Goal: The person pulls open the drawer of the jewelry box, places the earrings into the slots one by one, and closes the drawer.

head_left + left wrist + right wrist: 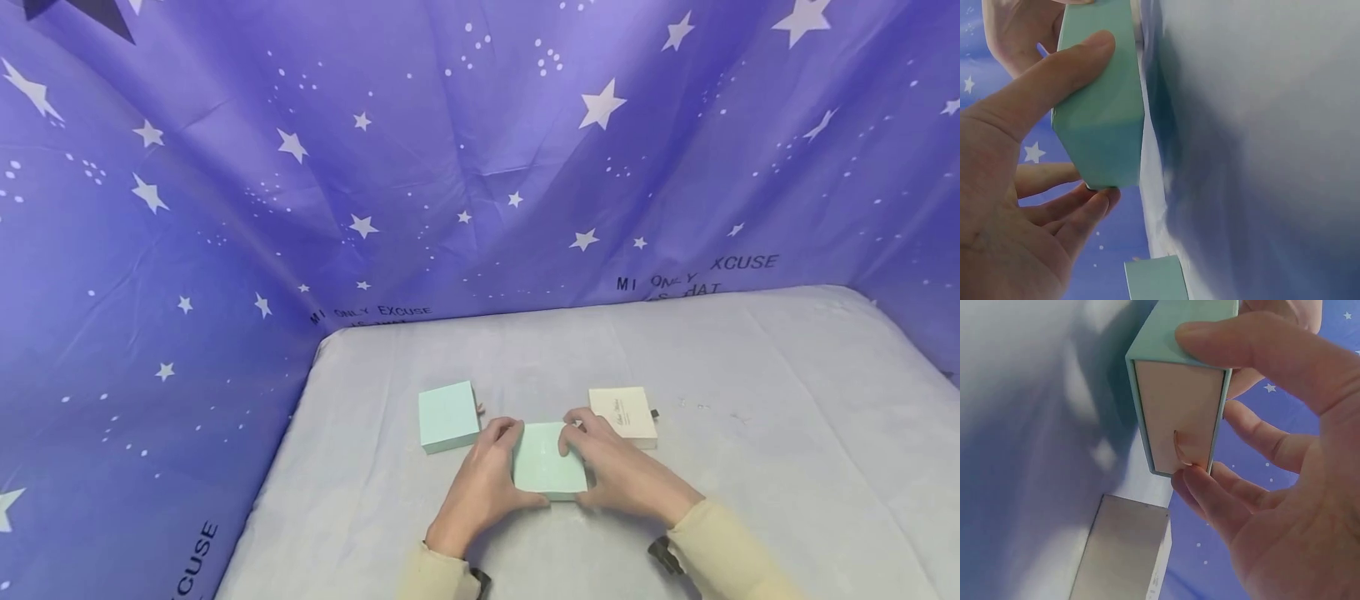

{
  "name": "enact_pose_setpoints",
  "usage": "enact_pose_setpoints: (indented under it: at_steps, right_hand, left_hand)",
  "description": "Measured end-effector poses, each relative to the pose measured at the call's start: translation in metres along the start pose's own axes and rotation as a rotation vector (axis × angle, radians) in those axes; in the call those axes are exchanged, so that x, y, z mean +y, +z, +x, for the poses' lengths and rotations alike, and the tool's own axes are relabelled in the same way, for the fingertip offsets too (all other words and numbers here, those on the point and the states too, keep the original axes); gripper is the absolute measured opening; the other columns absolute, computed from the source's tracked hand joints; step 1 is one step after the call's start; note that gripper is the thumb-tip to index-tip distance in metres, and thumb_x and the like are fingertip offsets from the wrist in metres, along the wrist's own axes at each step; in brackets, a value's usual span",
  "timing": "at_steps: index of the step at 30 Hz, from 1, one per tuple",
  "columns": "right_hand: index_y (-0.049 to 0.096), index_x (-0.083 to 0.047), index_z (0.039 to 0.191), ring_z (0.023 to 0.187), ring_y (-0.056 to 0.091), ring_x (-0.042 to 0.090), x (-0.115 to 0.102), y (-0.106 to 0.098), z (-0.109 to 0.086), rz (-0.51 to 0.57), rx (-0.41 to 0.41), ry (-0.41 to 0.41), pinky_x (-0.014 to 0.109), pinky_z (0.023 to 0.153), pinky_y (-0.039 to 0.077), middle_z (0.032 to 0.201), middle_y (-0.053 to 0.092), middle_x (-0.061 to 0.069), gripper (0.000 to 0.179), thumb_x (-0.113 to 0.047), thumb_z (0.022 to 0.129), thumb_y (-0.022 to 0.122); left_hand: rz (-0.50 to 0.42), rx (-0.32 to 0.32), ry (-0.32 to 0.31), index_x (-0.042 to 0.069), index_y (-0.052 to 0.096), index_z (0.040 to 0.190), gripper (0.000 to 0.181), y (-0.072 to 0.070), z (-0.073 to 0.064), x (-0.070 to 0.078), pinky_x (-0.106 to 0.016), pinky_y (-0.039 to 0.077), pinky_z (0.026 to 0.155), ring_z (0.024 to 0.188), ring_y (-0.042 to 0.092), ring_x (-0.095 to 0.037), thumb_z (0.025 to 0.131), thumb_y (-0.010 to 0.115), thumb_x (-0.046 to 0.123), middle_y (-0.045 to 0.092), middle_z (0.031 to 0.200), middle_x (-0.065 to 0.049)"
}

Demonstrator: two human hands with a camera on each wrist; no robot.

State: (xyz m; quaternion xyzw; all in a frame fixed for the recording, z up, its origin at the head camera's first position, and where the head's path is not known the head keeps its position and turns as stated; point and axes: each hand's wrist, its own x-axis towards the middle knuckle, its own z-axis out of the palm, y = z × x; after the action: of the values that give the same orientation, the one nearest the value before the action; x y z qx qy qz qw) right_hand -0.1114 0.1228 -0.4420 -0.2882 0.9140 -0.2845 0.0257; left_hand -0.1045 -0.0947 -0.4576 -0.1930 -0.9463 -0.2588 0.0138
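Note:
Both hands hold a mint-green drawer box [550, 458] close over the bed-like surface, in the middle of the head view. My left hand [486, 477] grips its left end, thumb along the near side and fingertips at the far side. At the right end, my right hand [621, 473] grips it the same way, thumb on the near side. The right wrist view shows the pale drawer front [1175, 400] flush inside the green sleeve. A thin ribbon pull [1179, 449] hangs from that front, and the right fingertips are right at it.
A second mint-green box [447, 417] with a ribbon at its right side stands back left. Back right is a cream box [621, 412] with dark lettering and a dark tab. Small clear bits [702, 406] lie right of it. A purple star-patterned curtain [465, 167] hangs behind.

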Motion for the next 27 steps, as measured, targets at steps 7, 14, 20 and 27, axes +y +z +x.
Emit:
enact_pose_setpoints:
  at_steps: [7,14,20,27]
  right_hand:
    - [0.050,-0.021,0.091,0.112,0.049,0.025,0.006,-0.004,-0.011,0.003,0.023,-0.030,0.039,0.084,0.051,0.127,0.048,0.007,0.050,-0.005,0.057,0.083]
    - [0.050,-0.022,0.091,0.117,0.051,0.028,0.009,-0.005,-0.019,0.006,0.024,-0.026,0.042,0.087,0.053,0.130,0.049,0.009,0.049,-0.010,0.060,0.086]
    - [0.049,-0.021,0.093,0.114,0.052,0.025,0.010,-0.005,-0.028,-0.013,0.033,-0.052,0.041,0.089,0.054,0.127,0.050,0.007,0.050,-0.014,0.062,0.088]
    - [0.047,-0.020,0.098,0.111,0.051,0.019,0.018,-0.007,-0.038,0.011,-0.024,-0.033,0.037,0.089,0.055,0.126,0.048,0.002,0.054,-0.019,0.064,0.088]
  left_hand:
    - [-0.006,-0.018,0.031,0.005,0.053,0.140,0.099,0.003,0.001,0.006,-0.031,0.051,0.101,0.116,0.057,-0.018,0.058,0.095,0.042,0.054,0.136,-0.006]
    - [0.020,-0.051,0.035,0.009,0.055,0.138,0.097,0.004,0.003,0.010,-0.028,0.052,0.098,0.111,0.057,-0.014,0.057,0.095,0.045,0.055,0.134,-0.004]
    - [0.033,-0.081,0.042,0.011,0.056,0.136,0.095,0.005,0.002,0.015,-0.026,0.053,0.093,0.106,0.057,-0.011,0.057,0.094,0.046,0.055,0.131,-0.001]
    - [0.028,-0.126,0.048,0.014,0.058,0.134,0.091,0.013,0.003,0.020,-0.022,0.052,0.089,0.102,0.055,-0.007,0.058,0.093,0.050,0.055,0.127,0.002]
